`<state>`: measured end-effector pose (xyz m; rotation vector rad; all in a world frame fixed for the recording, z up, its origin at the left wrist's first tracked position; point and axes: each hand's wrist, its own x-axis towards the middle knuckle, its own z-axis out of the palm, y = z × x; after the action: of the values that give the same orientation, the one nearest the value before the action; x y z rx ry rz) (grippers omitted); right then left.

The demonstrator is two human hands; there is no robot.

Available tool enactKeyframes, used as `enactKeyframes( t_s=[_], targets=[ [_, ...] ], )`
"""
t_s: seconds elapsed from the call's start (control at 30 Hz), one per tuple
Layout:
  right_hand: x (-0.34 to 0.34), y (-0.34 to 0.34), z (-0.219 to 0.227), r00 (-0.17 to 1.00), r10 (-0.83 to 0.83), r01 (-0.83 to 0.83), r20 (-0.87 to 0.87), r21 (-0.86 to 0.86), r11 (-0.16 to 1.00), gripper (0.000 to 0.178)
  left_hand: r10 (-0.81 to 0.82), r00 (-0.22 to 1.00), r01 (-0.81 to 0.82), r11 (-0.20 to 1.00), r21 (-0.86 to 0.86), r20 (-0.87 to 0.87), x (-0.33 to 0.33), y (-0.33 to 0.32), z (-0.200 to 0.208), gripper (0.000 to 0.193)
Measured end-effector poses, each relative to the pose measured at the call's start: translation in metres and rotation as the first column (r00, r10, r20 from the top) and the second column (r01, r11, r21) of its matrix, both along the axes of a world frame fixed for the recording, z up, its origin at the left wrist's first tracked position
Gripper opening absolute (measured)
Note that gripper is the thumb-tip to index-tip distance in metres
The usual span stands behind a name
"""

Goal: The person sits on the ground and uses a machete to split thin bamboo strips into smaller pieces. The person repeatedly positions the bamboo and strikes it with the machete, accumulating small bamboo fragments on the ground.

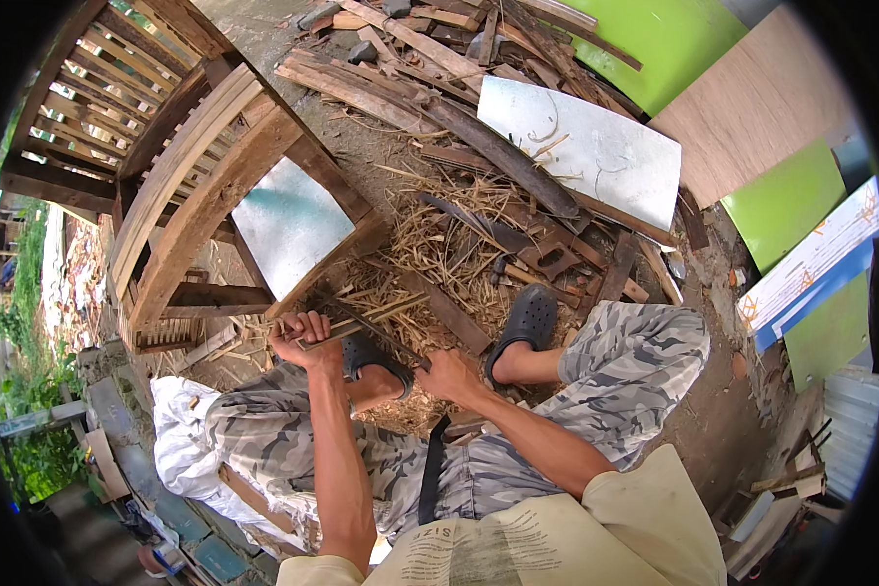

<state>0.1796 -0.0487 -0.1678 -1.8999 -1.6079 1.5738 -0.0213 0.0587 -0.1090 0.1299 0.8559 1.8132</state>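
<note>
My left hand (305,338) is closed around a thin pale wooden strip (386,314), whose free end points up and to the right between my feet. In my right hand (453,375) is the handle end of a long, dark, narrow knife (376,329). Its blade slants up and left, crossing the strip near my left fingers. I cannot tell whether the edge touches the wood. Both hands are in front of my knees, above curled wood shavings (420,415) on the ground.
A slatted wooden frame (210,186) stands close at the left, with a pale sheet (293,230) in its opening. Ahead lie shavings, scrap planks (361,93), a curved dark blade (479,227) and a whitish board (586,146). Green panels (781,200) lean at the right.
</note>
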Motion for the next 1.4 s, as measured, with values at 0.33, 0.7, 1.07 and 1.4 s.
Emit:
enactKeyframes(
  t_s=[0.33,0.7,1.07,1.4],
  targets=[
    [0.015,0.001,0.036,0.994,0.043,-0.047,0.097,0.040,0.998,0.035,-0.017,0.999,0.017,1.000,0.009,-0.045,0.017,-0.004,0.010,0.049],
    [0.025,0.005,0.028,0.988,0.092,-0.092,0.122,-0.007,0.996,0.035,-0.116,0.990,0.123,0.988,0.094,-0.077,0.027,-0.007,0.003,0.050],
    [0.023,0.009,0.022,0.992,0.096,-0.099,0.083,0.035,0.994,0.037,-0.164,0.985,0.170,0.977,0.128,-0.063,0.031,-0.003,0.004,0.050],
    [0.020,0.006,-0.016,0.994,0.028,-0.027,0.104,-0.007,1.000,0.037,-0.147,0.985,0.154,0.985,0.076,-0.089,0.028,-0.002,0.008,0.046]
  ],
)
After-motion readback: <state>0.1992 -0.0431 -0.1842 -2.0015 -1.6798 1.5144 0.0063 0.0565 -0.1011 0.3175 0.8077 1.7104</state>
